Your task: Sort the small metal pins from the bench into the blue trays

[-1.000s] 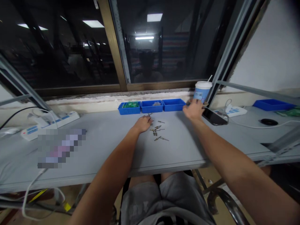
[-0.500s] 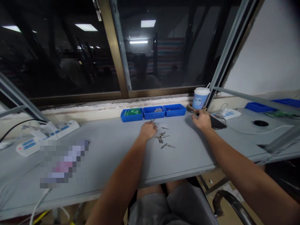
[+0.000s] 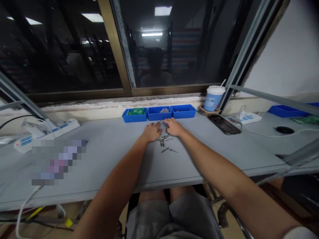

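My left hand [image 3: 152, 132] lies low on the grey table with its fingers extended and somewhat apart, just left of a loose pile of small metal pin-like parts [image 3: 162, 142] with thin shafts. Opposite it is my right hand [image 3: 174, 127], fingers reaching left, close to the left fingertips. Another slim metal part [image 3: 159, 122] shows between the two hands; whether a finger touches it I cannot tell. Right behind the hands stand the blue middle bin [image 3: 159, 115], with small clear bags inside, and the blue right bin [image 3: 183, 113].
A blue left bin [image 3: 134, 118] holds green packets. To the right are a lidded paper cup [image 3: 213, 99] on a cardboard holder, a black phone [image 3: 224, 124] and a black disc [image 3: 284, 130]. Power strips [image 3: 50, 132] and cables lie on both sides. A blurred-out object [image 3: 61, 162] is at left.
My right hand has moved left from beside the cup and phone to the metal parts by my left hand. The left hand stays near the pile. The camera view has shifted slightly.
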